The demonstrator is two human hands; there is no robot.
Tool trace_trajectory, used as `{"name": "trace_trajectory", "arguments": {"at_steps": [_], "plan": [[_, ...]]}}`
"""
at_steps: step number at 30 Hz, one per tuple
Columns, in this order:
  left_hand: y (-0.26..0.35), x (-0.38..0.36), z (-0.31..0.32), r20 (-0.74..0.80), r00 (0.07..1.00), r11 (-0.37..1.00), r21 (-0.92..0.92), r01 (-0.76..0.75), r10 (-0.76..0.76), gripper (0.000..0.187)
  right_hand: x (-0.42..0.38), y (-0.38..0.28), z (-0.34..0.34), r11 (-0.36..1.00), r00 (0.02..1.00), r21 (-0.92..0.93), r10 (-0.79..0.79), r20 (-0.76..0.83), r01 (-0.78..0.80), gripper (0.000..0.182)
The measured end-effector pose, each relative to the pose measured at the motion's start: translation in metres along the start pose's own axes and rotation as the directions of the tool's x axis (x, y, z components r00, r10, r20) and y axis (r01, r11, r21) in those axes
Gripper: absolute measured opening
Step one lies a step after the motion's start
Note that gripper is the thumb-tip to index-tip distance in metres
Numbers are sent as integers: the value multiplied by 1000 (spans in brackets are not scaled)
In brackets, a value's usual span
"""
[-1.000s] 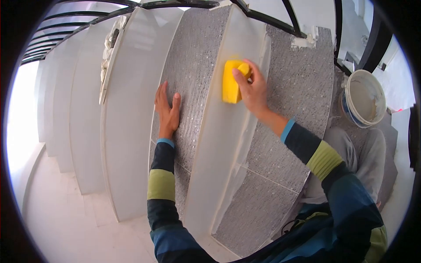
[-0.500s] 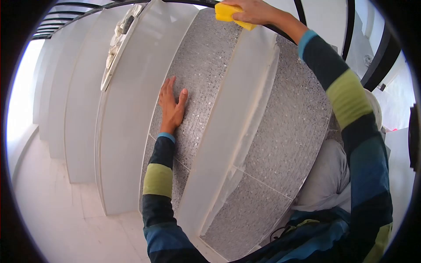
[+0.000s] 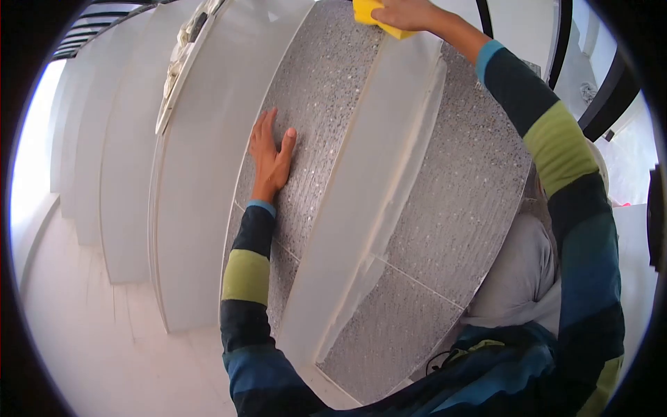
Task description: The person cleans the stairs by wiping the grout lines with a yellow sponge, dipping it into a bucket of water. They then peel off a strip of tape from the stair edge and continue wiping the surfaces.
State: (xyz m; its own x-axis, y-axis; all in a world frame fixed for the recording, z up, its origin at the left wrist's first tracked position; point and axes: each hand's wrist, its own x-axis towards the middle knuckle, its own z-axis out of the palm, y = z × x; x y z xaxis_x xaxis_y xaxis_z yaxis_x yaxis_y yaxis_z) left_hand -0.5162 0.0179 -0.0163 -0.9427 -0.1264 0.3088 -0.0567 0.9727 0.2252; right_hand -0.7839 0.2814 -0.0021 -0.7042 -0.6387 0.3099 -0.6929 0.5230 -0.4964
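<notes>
Tiled staircase of grey speckled treads [image 3: 458, 181] and white risers [image 3: 368, 201], yellow sponge [image 3: 372, 15] at the top edge of view against a riser, right hand [image 3: 406, 12] gripping it, left hand [image 3: 271, 161] open (fingers spread flat) on the next tread down, striped sleeves [image 3: 566, 149].

Grey speckled stair tread [image 3: 458, 187], apparently bare

Indoor staircase under reno, tiled steps [image 3: 445, 208], railing [image 3: 611, 97]
</notes>
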Motion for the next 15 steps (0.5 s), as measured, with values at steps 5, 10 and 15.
{"name": "trace_trajectory", "arguments": {"at_steps": [5, 10, 15], "plan": [[4, 1, 1, 14, 1000, 999, -37, -1, 2, 65, -105, -127, 92, 821, 855, -351, -510, -98, 450, 24], [-37, 2, 9, -3, 964, 961, 75, -265, 266, 65, -199, -181, 77, 608, 891, 658, -377, -254, 444, 44], [4, 2, 1, 10, 1000, 1000, -21, -22, 22, 66, -130, -49, 59, 360, 866, 917, 390, -313, 170, 56]]}}
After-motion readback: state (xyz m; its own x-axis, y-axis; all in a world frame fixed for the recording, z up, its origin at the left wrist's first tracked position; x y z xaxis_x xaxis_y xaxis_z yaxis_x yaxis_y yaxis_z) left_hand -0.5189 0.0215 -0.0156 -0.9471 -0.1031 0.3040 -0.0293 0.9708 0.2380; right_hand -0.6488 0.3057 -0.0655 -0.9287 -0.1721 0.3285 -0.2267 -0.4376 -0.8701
